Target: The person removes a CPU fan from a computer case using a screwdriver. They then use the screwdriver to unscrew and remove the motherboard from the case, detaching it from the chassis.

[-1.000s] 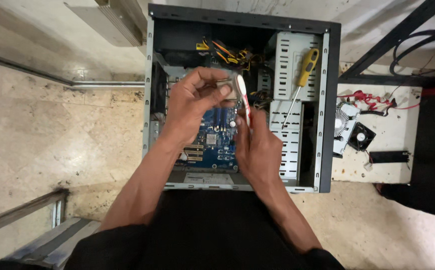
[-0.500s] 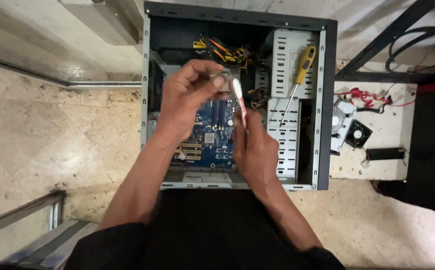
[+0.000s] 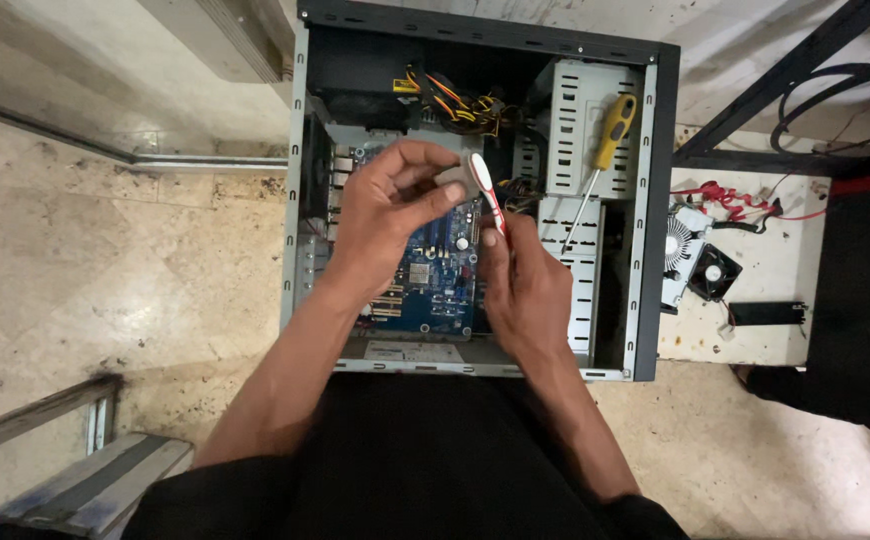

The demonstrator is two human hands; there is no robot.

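Both hands had shifted slightly left — left hand pinched a small, light grey part; right hand gripped the stiff brush.

The left hand pinches a small grey part between thumb and fingers, raised above the blue motherboard of an open computer case lying on its side. The right hand grips a red-and-white toothbrush, its head touching the grey part. A yellow-handled screwdriver rests on the case's perforated drive cage (handle uppermost). Yellow and orange cables bunch near the top. On a white board beside the case lie a small black fan and red wires.
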